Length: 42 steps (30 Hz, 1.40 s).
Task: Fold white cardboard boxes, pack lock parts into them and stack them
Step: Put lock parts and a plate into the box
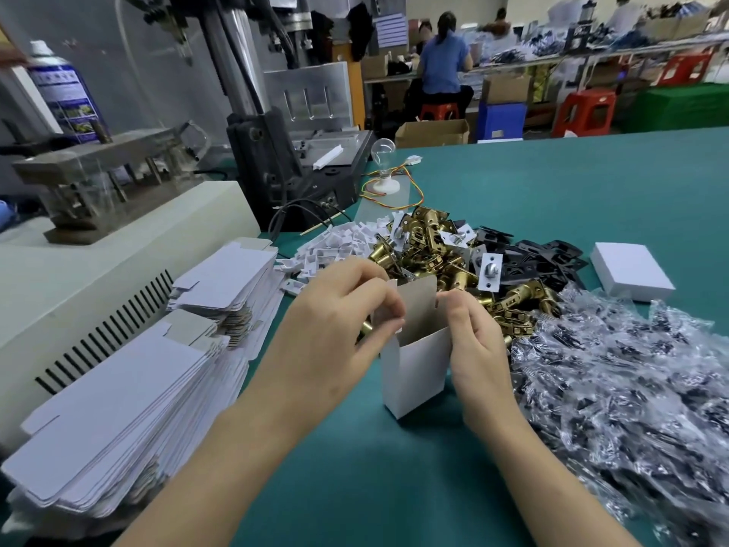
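the white box (414,369) stands up on the green table (355,479) with its top open. the left hand (335,321) pinches its left flap and the right hand (473,333) pinches its right edge. this looks like the folding step. next, 1 hand should let go and reach for the brass lock parts (434,246) just behind.

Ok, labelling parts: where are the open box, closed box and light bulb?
open box (418,373): head view, front wall.
closed box (628,267): head view, top face.
light bulb (383,149): head view, glass globe.
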Each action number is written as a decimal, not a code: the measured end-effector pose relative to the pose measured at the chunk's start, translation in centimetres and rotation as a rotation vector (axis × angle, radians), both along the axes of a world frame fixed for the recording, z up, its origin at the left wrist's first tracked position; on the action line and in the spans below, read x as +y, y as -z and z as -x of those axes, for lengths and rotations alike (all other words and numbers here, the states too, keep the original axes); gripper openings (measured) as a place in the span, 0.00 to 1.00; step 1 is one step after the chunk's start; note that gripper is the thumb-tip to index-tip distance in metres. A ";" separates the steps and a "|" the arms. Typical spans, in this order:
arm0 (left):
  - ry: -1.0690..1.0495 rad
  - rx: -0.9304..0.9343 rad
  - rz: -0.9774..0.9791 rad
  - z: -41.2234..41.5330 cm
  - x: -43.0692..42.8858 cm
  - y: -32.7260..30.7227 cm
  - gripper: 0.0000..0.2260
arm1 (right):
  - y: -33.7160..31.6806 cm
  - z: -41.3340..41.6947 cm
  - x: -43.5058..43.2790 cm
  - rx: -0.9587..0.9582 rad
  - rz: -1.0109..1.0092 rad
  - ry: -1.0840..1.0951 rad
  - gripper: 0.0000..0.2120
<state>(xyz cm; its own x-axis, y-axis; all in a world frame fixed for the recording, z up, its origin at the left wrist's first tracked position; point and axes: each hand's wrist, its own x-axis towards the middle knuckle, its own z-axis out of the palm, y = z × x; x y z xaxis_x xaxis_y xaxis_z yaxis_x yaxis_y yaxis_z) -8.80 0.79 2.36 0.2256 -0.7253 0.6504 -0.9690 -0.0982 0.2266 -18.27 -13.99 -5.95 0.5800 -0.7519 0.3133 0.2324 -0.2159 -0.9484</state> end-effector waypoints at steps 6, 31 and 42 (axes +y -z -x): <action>0.077 -0.096 0.031 1.3 -0.5 -0.3 0.05 | 0.2 0.0 0.7 -0.040 -0.020 0.045 0.20; -0.018 -0.252 -0.219 0.7 0.6 -0.1 0.12 | 0.5 -0.2 1.6 -0.030 -0.016 -0.099 0.24; 0.043 0.870 -0.140 0.4 -1.2 7.0 0.38 | -0.2 0.3 0.8 -0.014 -0.025 -0.045 0.17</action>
<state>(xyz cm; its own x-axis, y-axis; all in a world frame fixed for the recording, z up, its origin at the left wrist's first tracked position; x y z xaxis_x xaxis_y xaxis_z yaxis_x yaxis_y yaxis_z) -9.23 -0.44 -4.61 0.5701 -0.8048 0.1652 -0.4624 -0.1482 0.8742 -18.58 -13.21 -5.74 0.6091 -0.7327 0.3035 0.2551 -0.1814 -0.9497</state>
